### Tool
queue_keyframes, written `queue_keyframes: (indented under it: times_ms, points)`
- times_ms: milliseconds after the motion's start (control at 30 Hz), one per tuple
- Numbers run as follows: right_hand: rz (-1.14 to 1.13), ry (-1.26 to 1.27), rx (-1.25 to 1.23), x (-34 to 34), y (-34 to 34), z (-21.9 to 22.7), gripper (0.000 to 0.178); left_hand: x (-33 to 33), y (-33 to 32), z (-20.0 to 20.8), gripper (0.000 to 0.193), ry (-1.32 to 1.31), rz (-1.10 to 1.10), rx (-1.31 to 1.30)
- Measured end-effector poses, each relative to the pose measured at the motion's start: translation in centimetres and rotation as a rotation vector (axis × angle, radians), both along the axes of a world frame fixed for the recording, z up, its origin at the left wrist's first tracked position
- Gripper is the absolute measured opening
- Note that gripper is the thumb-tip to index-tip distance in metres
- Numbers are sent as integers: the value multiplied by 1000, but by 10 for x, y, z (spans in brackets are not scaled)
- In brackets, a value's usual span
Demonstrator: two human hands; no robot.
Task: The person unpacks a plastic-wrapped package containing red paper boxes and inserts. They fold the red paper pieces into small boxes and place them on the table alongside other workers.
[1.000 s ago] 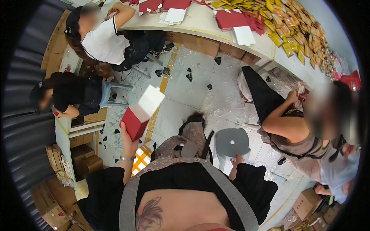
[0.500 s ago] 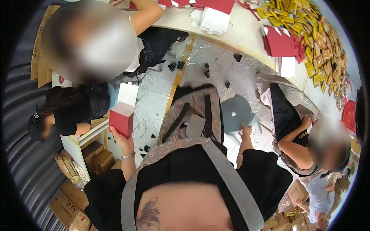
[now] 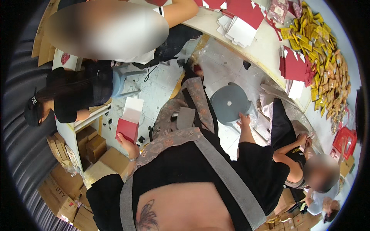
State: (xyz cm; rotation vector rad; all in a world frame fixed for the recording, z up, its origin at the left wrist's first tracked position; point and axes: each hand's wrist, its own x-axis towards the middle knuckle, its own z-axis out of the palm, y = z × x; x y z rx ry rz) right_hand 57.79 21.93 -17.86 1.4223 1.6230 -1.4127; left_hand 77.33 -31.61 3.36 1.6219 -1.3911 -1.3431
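My left hand (image 3: pixel 128 145) is closed round the lower end of a red box (image 3: pixel 127 130), whose white lid flap (image 3: pixel 133 109) stands open. Its interior is not visible from here. At the rim of a round grey stool (image 3: pixel 229 102), my right hand (image 3: pixel 243 122) has its fingers bent over the edge nearest me. Part of that grip is hidden. The stool's seat has a small hole in the middle, and its legs show at the right.
Co-workers are at the far left, left and right, one on a light blue stool (image 3: pixel 118 82). A long white table (image 3: pixel 266 46) bears red box pieces (image 3: pixel 296 67) and yellow packets (image 3: pixel 323 73). Cartons (image 3: pixel 63 183) fill the lower left; black scraps (image 3: pixel 246 65) lie on the floor.
The grey stool has shifted over the floor along with my right hand. My body has turned and stepped on, a foot now showing ahead. The red box stays in my left hand, its flap still open.
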Motion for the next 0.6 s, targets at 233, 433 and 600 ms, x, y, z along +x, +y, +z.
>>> queue_keyframes:
  times_ms: [233,433,600]
  points:
    - [90,2,11,-15,-34,-33,93,42,-35,-44,69,-195,117,-151]
    - [152,17,-9,24,-20,-20,93,-93,-25,2,65,108,-268,46]
    - [300,18,45,18,9,-46,101,-134,-16,-5,65,51,-515,60]
